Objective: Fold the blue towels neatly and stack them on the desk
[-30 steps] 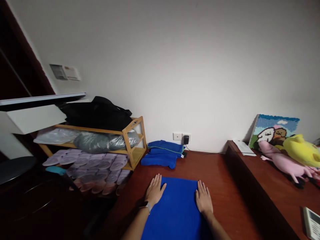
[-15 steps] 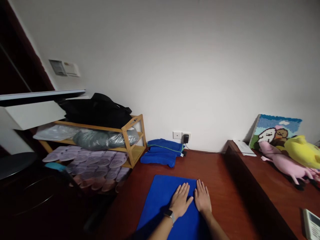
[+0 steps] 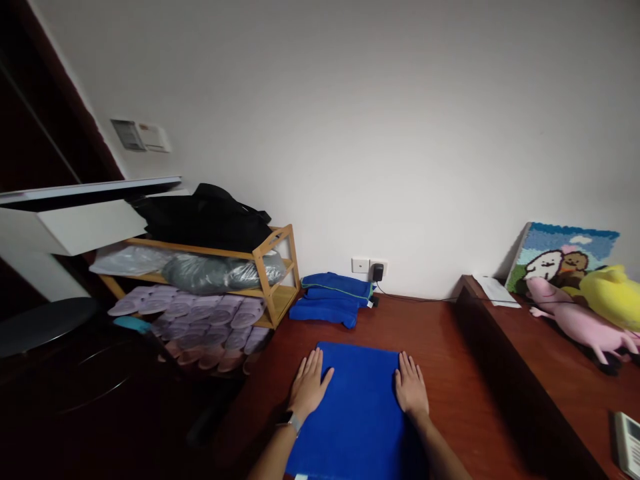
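A blue cloth (image 3: 357,407), which looks like a towel, lies flat on the reddish-brown wooden table (image 3: 460,407). My left hand (image 3: 309,385) rests flat over its left edge near the far corner, fingers together and thumb out to the side. On the opposite edge, my right hand (image 3: 411,385) lies flat with its fingers stretched forward. Neither hand grips anything. A small white tag shows at the cloth's near left end. Farther back, against the wall, sit more folded blue cloths (image 3: 330,300) with a green-edged strip.
Left of the table stands a wooden rack (image 3: 273,287) with a black bag (image 3: 210,220), plastic-wrapped bundles and several slippers (image 3: 200,310). A charger (image 3: 378,272) is plugged in at the wall. A raised ledge on the right bears plush toys (image 3: 575,323), papers and a calculator (image 3: 629,440).
My left hand has moved left across the cloth, from its middle to its left edge. My right hand stays at the right edge. The view has shifted slightly.
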`<state>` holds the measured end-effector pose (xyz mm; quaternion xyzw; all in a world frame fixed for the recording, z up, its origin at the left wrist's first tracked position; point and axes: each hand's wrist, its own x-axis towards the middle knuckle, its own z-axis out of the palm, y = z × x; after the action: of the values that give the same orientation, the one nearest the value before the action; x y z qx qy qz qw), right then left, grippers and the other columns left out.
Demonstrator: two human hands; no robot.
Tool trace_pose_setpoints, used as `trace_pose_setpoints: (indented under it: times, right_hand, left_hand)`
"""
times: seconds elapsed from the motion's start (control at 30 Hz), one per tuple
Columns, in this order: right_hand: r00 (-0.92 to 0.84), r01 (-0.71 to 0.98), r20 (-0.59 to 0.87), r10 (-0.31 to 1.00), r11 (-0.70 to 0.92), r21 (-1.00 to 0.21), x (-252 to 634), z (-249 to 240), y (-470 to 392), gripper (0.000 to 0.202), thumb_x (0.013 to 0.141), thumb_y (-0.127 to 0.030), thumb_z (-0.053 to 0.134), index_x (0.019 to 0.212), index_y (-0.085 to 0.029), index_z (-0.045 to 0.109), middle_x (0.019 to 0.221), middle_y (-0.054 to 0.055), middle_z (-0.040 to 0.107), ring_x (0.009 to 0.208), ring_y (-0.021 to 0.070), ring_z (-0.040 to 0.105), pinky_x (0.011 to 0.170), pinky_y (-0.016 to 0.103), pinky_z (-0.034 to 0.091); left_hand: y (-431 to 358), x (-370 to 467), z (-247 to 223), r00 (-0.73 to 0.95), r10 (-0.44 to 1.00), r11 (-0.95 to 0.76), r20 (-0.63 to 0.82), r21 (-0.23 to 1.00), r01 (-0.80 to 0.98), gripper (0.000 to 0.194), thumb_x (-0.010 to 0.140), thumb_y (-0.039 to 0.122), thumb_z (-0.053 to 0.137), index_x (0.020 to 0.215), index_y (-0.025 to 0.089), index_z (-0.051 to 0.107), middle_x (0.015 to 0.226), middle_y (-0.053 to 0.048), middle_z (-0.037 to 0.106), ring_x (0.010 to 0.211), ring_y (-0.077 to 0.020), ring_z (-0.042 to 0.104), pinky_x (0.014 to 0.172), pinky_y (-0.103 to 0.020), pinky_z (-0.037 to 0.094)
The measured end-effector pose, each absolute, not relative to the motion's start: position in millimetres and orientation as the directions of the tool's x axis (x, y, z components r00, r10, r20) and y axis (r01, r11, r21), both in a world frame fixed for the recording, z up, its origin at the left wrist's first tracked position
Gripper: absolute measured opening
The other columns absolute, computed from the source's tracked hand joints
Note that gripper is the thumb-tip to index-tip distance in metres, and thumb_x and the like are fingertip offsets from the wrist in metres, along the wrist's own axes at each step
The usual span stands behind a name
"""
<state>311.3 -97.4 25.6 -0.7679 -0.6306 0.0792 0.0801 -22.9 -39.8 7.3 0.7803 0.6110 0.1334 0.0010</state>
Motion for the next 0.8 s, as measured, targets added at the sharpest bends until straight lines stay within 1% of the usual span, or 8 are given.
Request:
trace_pose_setpoints:
  times: [0.1,0.2,0.27,0.37,0.47,0.6,0.67,0.8]
  right_hand:
    - [0.191,0.957,-0.022,0.981,-0.191,-0.221,312,26,-97,0.066,0.103,-0.04,0.013,0.162,-0.011,0.022,0.17,0.001,0.019,0.158,0.0198,0.014,0.129,0.039,0.009]
    - [0.193,0.954,-0.02,0.981,-0.193,-0.231,311,27,-97,0.066,0.103,-0.04,0.013,0.162,-0.012,0.023,0.17,0.002,0.02,0.157,0.0197,0.015,0.129,0.04,0.009]
    - [0.193,0.952,-0.018,0.981,-0.192,-0.237,311,28,-98,0.066,0.103,-0.04,0.014,0.162,-0.012,0.023,0.169,0.002,0.02,0.157,0.0199,0.015,0.129,0.04,0.01]
    - [0.189,0.954,-0.018,0.982,-0.188,-0.231,311,30,-98,0.066,0.103,-0.038,0.015,0.162,-0.011,0.023,0.169,0.003,0.021,0.157,0.02,0.015,0.128,0.039,0.01]
    - [0.172,0.963,-0.023,0.985,-0.173,-0.207,312,30,-98,0.065,0.102,-0.036,0.018,0.162,-0.012,0.025,0.169,0.003,0.021,0.157,0.0204,0.016,0.128,0.039,0.011]
    - [0.158,0.967,-0.014,0.987,-0.158,-0.199,313,29,-98,0.064,0.101,-0.034,0.02,0.161,-0.013,0.027,0.169,0.003,0.021,0.157,0.0208,0.015,0.127,0.04,0.012]
    - [0.171,0.963,-0.004,0.985,-0.168,-0.212,312,29,-98,0.064,0.102,-0.035,0.018,0.162,-0.012,0.026,0.169,0.003,0.021,0.157,0.0201,0.015,0.128,0.039,0.012]
    - [0.188,0.957,-0.022,0.982,-0.188,-0.222,310,32,-99,0.065,0.103,-0.037,0.014,0.162,-0.011,0.024,0.169,0.003,0.021,0.157,0.0203,0.015,0.128,0.038,0.009]
  left_hand:
    - [-40,-18,12,0.205,0.95,-0.247,0.238,0.164,0.955,0.078,0.102,0.063,0.025,0.159,0.011,0.032,0.163,-0.015,0.038,0.153,-0.0282,0.034,0.126,-0.05,0.028]
    - [-49,7,23,0.215,0.934,-0.273,0.286,0.18,0.945,0.075,0.104,0.059,0.023,0.159,0.009,0.032,0.163,-0.016,0.038,0.153,-0.0277,0.032,0.126,-0.05,0.028]
    - [-61,36,32,0.308,0.905,-0.371,0.295,0.192,0.908,0.071,0.106,0.055,0.022,0.16,0.011,0.03,0.164,-0.014,0.037,0.154,-0.0258,0.031,0.126,-0.048,0.028]
    - [-85,91,40,0.527,0.8,-0.589,0.287,0.203,0.782,0.067,0.106,0.054,0.024,0.162,0.017,0.025,0.166,-0.009,0.035,0.155,-0.023,0.029,0.127,-0.045,0.029]
    - [-105,137,38,0.632,0.72,-0.692,0.286,0.23,0.684,0.068,0.106,0.056,0.026,0.163,0.02,0.022,0.167,-0.007,0.034,0.155,-0.0216,0.028,0.127,-0.044,0.028]
    - [-112,154,26,0.62,0.739,-0.673,0.264,0.249,0.696,0.068,0.105,0.057,0.026,0.162,0.02,0.025,0.165,-0.008,0.038,0.153,-0.0234,0.033,0.126,-0.046,0.031]
    - [-108,144,20,0.605,0.753,-0.657,0.26,0.236,0.716,0.068,0.105,0.056,0.027,0.163,0.02,0.023,0.165,-0.01,0.038,0.153,-0.0245,0.034,0.125,-0.047,0.032]
    - [-97,102,16,0.563,0.79,-0.609,0.243,0.208,0.765,0.071,0.105,0.057,0.027,0.163,0.019,0.018,0.166,-0.011,0.034,0.154,-0.0254,0.031,0.125,-0.049,0.032]
